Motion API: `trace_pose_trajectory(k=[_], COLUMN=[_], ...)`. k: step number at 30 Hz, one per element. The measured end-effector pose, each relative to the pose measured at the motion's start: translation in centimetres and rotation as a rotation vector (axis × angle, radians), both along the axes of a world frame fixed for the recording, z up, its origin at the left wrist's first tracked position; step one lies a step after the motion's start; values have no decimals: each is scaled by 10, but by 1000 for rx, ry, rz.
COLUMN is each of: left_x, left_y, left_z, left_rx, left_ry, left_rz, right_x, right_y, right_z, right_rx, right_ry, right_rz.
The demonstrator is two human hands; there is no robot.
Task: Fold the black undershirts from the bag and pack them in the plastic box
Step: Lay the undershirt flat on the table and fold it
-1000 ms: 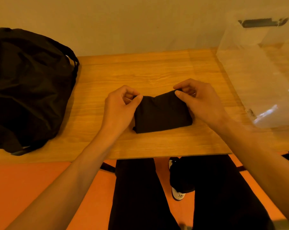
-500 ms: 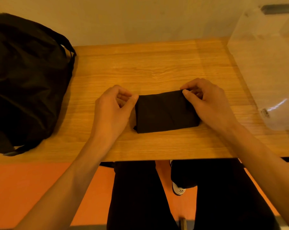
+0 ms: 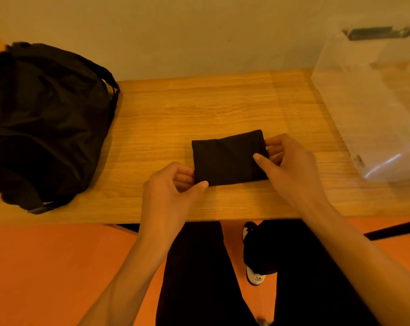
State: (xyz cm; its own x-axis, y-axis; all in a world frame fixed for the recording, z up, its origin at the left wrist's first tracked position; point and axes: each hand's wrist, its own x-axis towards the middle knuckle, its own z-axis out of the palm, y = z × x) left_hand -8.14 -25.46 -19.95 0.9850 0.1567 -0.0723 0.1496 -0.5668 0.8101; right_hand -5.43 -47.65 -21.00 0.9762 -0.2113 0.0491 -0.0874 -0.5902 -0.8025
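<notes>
Because the head camera looks steeply down, your view cuts off the left side of the black bag point(image 3: 41, 118) and the right side of the clear plastic box point(image 3: 373, 102). Glare on the box's near wall makes its inside hard to read, and the bag's dark folds hide whatever it holds. The folded black undershirt point(image 3: 225, 158) lies flat as a small rectangle near the middle of the wooden table point(image 3: 199, 107), between bag and box and apart from both. Your left hand point(image 3: 171, 196) pinches its near left corner, thumb on top and fingertips at the edge. Your right hand point(image 3: 291, 165) pinches the right edge, thumb laid on the cloth, with fingers curled behind the hem and partly hidden. The tabletop is light wood grain and butts against a plain pale wall. Below the table's near edge you see orange floor point(image 3: 46, 267), your dark trousers and one black-and-white shoe point(image 3: 254, 276).
</notes>
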Motion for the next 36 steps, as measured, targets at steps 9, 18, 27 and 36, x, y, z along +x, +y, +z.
trace_pose_trajectory(k=[9,18,27,36], left_x=[6,21,43,51], left_y=[-8,7,-26,13], left_z=[1,18,-10,-22], left_rx=[-136,-112,672,680], left_ry=[60,-95,-93,-6], left_rz=[4,183,-568,-505], right_x=[-3,3,29,28], right_y=[1,-2,18,4], right_z=[0,4,-4,-6], right_rx=[-8,-156,-827,-740], right_ry=[-12,-85,8,65], right_rz=[15,11,469,443])
